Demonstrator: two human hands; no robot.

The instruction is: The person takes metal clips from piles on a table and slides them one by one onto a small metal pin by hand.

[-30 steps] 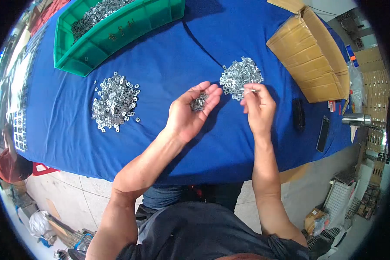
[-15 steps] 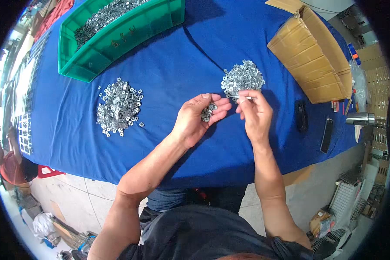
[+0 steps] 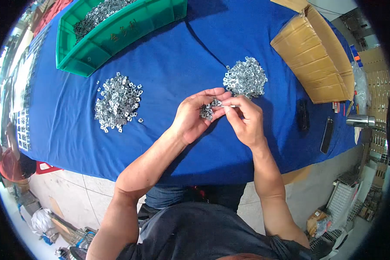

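Note:
My left hand (image 3: 191,116) is cupped palm up around a small heap of metal pieces (image 3: 207,112), small silvery clips with holes. My right hand (image 3: 246,120) pinches a thin metal rod (image 3: 232,106) between thumb and fingers. The rod's tip is at the pieces by my left fingers; whether it goes through a hole is too small to tell. Just beyond my hands lies a pile of the same clips (image 3: 247,76) on the blue cloth (image 3: 173,65). A second pile of clips (image 3: 117,102) lies to the left.
A green plastic bin (image 3: 130,32) with many dark metal pieces stands at the back left. An open cardboard box (image 3: 312,56) is at the back right. A dark phone-like object (image 3: 326,135), a black item (image 3: 302,115) and a metal cylinder (image 3: 360,120) are on the right.
My right hand has moved left and slightly down from the right pile, bringing the rod to the clips in my left palm. The left hand has stayed nearly in place.

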